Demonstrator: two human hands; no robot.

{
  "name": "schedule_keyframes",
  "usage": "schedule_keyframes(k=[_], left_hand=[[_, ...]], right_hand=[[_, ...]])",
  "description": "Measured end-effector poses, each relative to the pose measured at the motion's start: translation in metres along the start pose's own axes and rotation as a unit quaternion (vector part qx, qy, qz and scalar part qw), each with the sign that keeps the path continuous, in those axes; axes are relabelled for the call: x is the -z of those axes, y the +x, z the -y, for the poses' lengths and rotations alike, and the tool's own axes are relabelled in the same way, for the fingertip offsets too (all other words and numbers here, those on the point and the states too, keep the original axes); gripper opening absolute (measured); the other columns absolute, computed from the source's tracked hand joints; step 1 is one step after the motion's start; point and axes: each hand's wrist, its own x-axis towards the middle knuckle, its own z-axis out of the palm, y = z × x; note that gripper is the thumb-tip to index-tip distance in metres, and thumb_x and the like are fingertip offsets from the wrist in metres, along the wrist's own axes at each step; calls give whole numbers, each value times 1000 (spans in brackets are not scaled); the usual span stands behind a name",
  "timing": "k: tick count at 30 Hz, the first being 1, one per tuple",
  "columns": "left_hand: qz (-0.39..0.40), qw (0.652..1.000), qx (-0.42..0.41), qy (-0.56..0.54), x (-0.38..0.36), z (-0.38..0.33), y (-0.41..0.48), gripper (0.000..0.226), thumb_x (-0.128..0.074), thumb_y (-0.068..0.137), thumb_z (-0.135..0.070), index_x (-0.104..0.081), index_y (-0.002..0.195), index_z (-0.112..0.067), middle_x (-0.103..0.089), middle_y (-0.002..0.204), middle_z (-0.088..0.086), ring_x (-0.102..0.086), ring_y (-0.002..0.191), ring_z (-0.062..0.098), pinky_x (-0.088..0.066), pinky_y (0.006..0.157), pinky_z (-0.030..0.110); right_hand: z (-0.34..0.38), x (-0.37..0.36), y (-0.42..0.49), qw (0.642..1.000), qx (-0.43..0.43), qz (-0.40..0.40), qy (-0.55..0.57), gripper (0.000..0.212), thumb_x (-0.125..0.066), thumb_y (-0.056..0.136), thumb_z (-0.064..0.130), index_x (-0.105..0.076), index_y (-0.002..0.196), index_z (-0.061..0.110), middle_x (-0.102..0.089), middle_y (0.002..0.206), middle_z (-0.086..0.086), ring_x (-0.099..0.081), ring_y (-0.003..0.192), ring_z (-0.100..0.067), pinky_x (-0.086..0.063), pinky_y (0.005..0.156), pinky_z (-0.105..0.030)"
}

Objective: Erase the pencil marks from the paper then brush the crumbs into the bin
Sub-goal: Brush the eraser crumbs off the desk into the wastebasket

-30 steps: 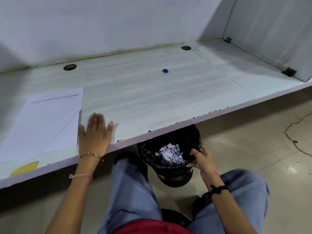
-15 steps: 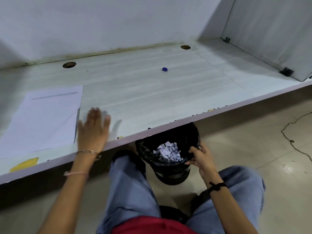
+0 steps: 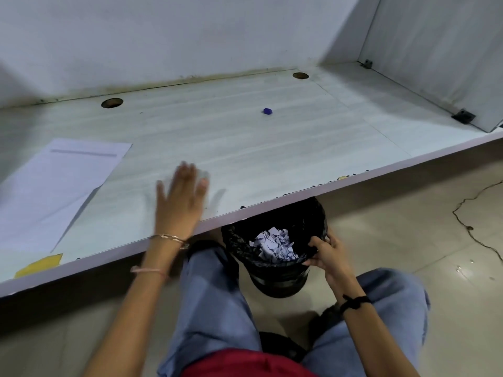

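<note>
Two hands: seen in lower half of frame, one over the desk (image 3: 245,148), one at the bin (image 3: 277,285)
left hand (image 3: 181,198): placed palm-down at lower centre-left, near the desk's front edge; fingers straight and slightly spread, nothing held; blurred, so contact with the surface cannot be told
right hand (image 3: 328,257): lower centre-right; fingers curled over the bin's rim, so the rim is gripped
bin: black, lined with a black bag, held just below the desk's front edge at centre; torn paper scraps (image 3: 275,244) seen inside
paper (image 3: 54,186): white sheet laid flat on the desk at left of frame, well apart from the bin; one faint grey line seen near its top
crumbs (image 3: 313,185): dark specks lined along the desk's front edge, above and to the right of the bin
blue object (image 3: 267,111): small, upper centre, alone on the desk; kind cannot be told
yellow patch (image 3: 40,265): lower left, at the desk edge
cable holes (image 3: 112,103): two round ones, set along the back of the desk
</note>
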Motion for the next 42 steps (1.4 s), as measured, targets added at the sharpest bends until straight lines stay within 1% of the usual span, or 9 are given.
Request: schedule_keyframes(k=[5,9,15,22,26,31,36,39,42], left_hand=[[26,989,112,89,-12,29,12,66,-10,100,-42,-25,149,0,-19,156,25,-14,146,35,-15,117,50],[56,997,-27,46,-43,-50,42,80,4,94,-49,-45,134,1,-37,146,26,-28,139,38,-27,108,46],[170,949,-208,-163,-38,-147,10,59,-7,104,-43,-6,155,-13,1,163,1,2,148,7,6,120,26],[85,996,26,28,-10,-28,46,50,-16,106,-25,-20,152,-7,-7,162,11,-3,150,24,-4,119,52],[88,978,-178,61,-43,-84,42,60,-12,99,-36,-55,124,-1,-43,144,24,-37,137,38,-38,101,52],[210,929,-297,-69,-61,-186,5,56,-13,105,-43,-10,155,-19,-2,162,-3,1,149,6,7,121,35],[38,971,-227,-63,-48,-150,44,61,-13,102,-50,-20,154,-19,-10,162,1,-5,150,13,6,119,38],[97,992,-76,30,-57,-129,71,64,-18,103,-48,-12,155,-12,-5,162,13,-1,150,22,-1,119,48],[159,956,-230,86,-70,-162,57,71,-5,98,-57,-11,155,-15,-3,163,10,-2,150,20,-5,117,50]], right_hand=[[-1,-4,-3,1000,7,-2,1,45,-47,89,-8,-52,129,12,-55,74,-5,-60,49,-14,-51,40,-25],[-2,-2,-6,1000,10,-10,3,40,-48,90,-6,-53,127,10,-56,78,-7,-60,53,-17,-52,40,-25],[3,8,-9,1000,14,-8,22,32,-47,93,-4,-54,121,13,-59,78,-4,-62,60,-19,-54,44,-26],[-1,15,-3,999,12,-34,25,42,-47,92,-4,-51,130,12,-59,86,-9,-63,64,-23,-52,41,-25],[-3,19,-4,998,13,-43,36,44,-47,92,-3,-51,131,17,-57,86,-11,-59,58,-23,-54,44,-26],[-1,26,-7,997,22,-58,50,41,-46,93,-3,-51,129,15,-57,85,-10,-58,59,-24,-54,43,-26],[-5,38,-5,996,20,-72,56,45,-48,91,-3,-52,130,18,-55,85,-7,-54,60,-19,-53,43,-26],[-4,43,-4,994,24,-84,64,45,-48,89,-4,-54,127,19,-55,83,-5,-57,55,-12,-53,43,-26],[-2,49,0,992,25,-94,74,46,-49,89,-3,-54,128,20,-56,88,-8,-58,61,-17,-53,45,-26]])
